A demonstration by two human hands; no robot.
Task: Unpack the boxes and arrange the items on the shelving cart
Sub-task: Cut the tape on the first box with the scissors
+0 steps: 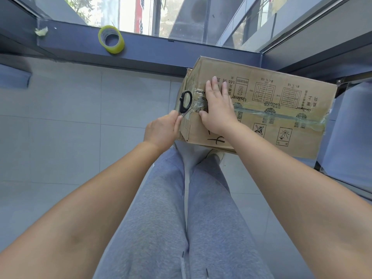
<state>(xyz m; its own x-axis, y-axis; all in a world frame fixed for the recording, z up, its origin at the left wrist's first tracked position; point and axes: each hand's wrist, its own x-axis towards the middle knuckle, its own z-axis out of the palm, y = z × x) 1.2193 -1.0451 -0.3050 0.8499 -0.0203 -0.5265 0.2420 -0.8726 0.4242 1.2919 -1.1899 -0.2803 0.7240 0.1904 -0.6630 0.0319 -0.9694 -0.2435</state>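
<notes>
Scissors point(185, 102) sit in my left hand point(161, 130), my grip curled round the blade end so the black handle loops stick up against the left end of the cardboard box point(261, 109). The box lies on the tiled floor point(70, 121) just ahead of my feet, its sealed top seam running rightward under clear packing tape point(281, 114). My right hand point(218, 109) presses flat on the box top, fingers straight, holding nothing, close beside the scissors. A roll of yellow-green tape point(111, 39) stands on the window ledge point(161, 50), well apart.
</notes>
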